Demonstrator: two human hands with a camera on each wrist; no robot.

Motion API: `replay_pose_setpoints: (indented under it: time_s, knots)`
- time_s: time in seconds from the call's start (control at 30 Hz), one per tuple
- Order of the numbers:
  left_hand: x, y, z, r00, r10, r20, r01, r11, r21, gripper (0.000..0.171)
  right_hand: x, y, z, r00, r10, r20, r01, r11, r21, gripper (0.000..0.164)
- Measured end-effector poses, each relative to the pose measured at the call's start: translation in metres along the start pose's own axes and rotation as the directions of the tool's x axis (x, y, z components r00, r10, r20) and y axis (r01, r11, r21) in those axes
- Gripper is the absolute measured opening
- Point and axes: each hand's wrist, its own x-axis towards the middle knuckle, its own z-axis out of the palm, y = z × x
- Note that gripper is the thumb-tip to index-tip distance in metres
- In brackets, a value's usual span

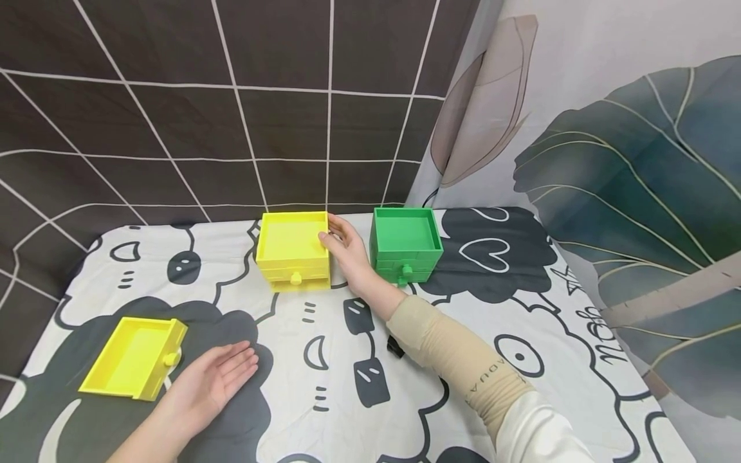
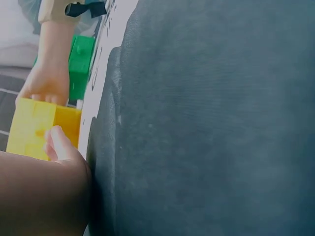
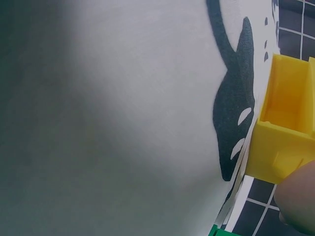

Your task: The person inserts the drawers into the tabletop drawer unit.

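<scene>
A yellow drawer box [image 1: 293, 238] stands near the back edge of the cloth-covered table, a round knob on its front and an open slot below. My right hand [image 1: 350, 254] holds its right side, thumb at the top rim. In the right wrist view the hand [image 3: 298, 196] meets the box's side wall [image 3: 275, 152], and the hollow slot [image 3: 288, 93] shows. A loose yellow drawer [image 1: 134, 357] with a knob lies at the left. Beside it my left hand [image 1: 211, 382] is held with fingers extended and palm turned inward, holding nothing.
A green drawer box [image 1: 406, 244] with knobs stands just right of the yellow one, close to my right forearm. Behind the table hangs a dark grid-patterned cloth [image 1: 289, 128]. A leaf-print curtain [image 1: 637, 193] borders the right side. The tablecloth [image 1: 312, 386] has cartoon drawings.
</scene>
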Motion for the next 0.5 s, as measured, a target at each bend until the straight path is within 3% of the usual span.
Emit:
replay_pose_setpoints:
  time_s: [0.3,0.4,0.5]
  knots:
    - [-0.011,-0.007,-0.015,0.996,0.037,-0.084,-0.042,0.998,-0.055,0.044,-0.001,0.001,0.0,1.0,0.01,0.002,-0.01,1.0,-0.008,0.057]
    - [-0.015,-0.008,-0.019,0.997,0.062,-0.056,-0.07,0.987,-0.144,0.043,0.0,0.0,0.0,1.0,0.012,-0.001,-0.012,1.0,-0.002,0.057]
    - [-0.019,-0.009,-0.023,0.997,0.076,-0.018,-0.078,0.959,-0.274,0.042,0.0,0.0,0.001,1.0,0.013,-0.005,-0.013,1.0,0.003,0.057]
